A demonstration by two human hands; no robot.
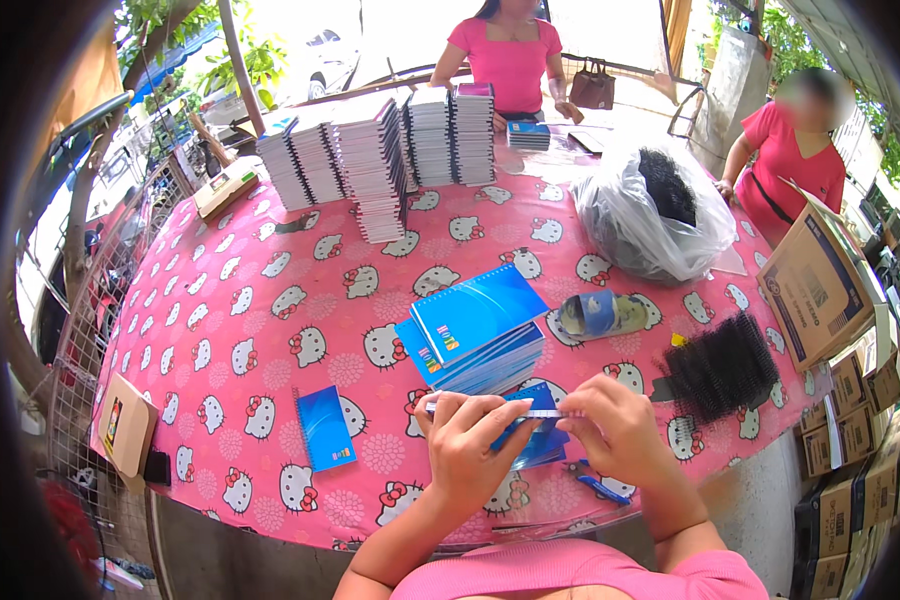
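Observation:
Near the table's front edge, my left hand (467,440) is closed around a thin notebook (542,413), turned so that its pale edge faces up. My right hand (615,425) pinches the right end of that edge; whether a coil is also between its fingers is too small to tell. Just below lie blue-covered notebooks (548,447), partly hidden by my hands. Beyond them rises a stack of blue notebooks (482,318). A pair of blue-handled pliers (602,484) rests by my right wrist. Farther right is a pile of black spiral coils (727,367).
A single spiral-bound blue notebook (326,428) lies to the left. Tall stacks of bound notebooks (370,165) stand at the back. A plastic bag of black coils (650,215), a cylindrical container (602,315) and cardboard boxes (815,285) are rightward. Two people in pink stand across the table.

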